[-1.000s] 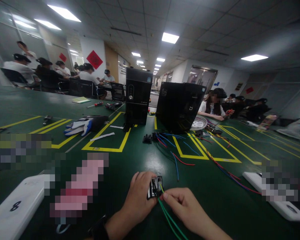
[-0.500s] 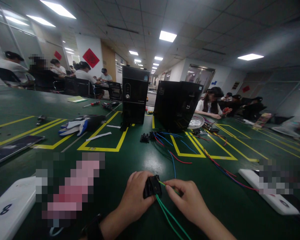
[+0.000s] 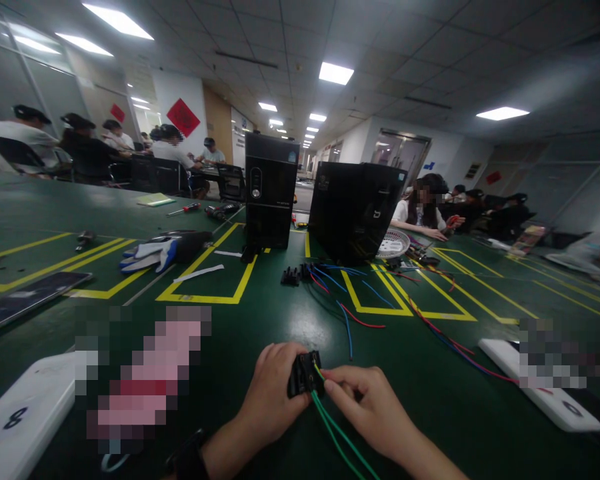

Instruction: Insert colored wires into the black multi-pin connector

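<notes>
In the lower middle of the head view, my left hand (image 3: 273, 387) grips a small black connector block (image 3: 307, 375) above the table, its fingers wrapped round the left side. Two green wires (image 3: 334, 433) come out of the block's near end and trail down toward me. My right hand (image 3: 367, 403), closed in a pinch, holds a yellow-green wire (image 3: 319, 370) against the right side of the block. The wire's tip is at the block's upper part; I cannot tell how deep it sits. The right fingers hide the rest of that wire.
Beyond my hands lie similar black blocks (image 3: 291, 275) and loose blue and red wires (image 3: 363, 325). Two black computer towers (image 3: 271, 193) stand farther back. A work glove (image 3: 150, 255) and a phone (image 3: 35, 300) are left; white power banks (image 3: 25, 407) flank both sides. A co-worker (image 3: 420, 210) sits back right.
My right hand has moved slightly down and left, its fingertips closer to the block. The yellow-green wire now slants more steeply against it. My left hand has barely moved.
</notes>
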### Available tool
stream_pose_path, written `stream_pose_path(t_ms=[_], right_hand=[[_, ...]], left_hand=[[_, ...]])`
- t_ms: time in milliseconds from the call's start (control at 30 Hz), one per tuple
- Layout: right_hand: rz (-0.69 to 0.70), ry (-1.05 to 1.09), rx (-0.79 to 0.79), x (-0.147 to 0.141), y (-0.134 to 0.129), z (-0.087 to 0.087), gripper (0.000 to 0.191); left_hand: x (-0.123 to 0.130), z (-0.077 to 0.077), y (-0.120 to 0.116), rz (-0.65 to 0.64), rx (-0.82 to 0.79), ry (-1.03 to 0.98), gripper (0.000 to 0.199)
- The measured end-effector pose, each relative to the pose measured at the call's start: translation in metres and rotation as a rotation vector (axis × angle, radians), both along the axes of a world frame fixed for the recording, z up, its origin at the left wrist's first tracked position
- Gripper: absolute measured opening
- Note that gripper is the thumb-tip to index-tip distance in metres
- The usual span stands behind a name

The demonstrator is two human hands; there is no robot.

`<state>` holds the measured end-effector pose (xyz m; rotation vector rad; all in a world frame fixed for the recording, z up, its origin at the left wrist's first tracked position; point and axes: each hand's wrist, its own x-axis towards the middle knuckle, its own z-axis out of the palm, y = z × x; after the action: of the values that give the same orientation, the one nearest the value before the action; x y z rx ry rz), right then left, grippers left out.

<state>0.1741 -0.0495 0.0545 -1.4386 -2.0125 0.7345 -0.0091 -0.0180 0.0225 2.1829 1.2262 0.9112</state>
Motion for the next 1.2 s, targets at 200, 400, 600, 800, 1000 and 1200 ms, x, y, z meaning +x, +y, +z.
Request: stream_pose_path(t_ms=[200,400,600,800,1000,1200], right_hand=[[0.052,-0.027,0.005,-0.001,0.000,-0.002,0.030],[0.001,-0.044,0.055,0.002,0.002,0.001,0.025],[-0.056,-0.128,0.089,0.010,0.006,0.005,0.025],[-0.077,0.034,-0.071,0.011,0.008,0.005,0.025],[-0.024,0.554,-0.574,0.009,0.010,0.003,0.037],[-0.102,0.850,-0.713,0.006,0.009,-0.009,0.033]], left_hand=[[0.000,-0.002,0.000,0.001,0.008,-0.018,0.031],[0.000,0.000,0.000,0.005,-0.005,-0.016,0.032],[-0.001,0.000,0.002,-0.007,-0.005,-0.023,0.031],[-0.001,-0.001,0.001,-0.006,0.001,-0.022,0.032],[0.000,-0.001,0.000,0.000,0.001,-0.007,0.035],[-0.001,-0.001,0.002,0.004,0.011,-0.008,0.034]])
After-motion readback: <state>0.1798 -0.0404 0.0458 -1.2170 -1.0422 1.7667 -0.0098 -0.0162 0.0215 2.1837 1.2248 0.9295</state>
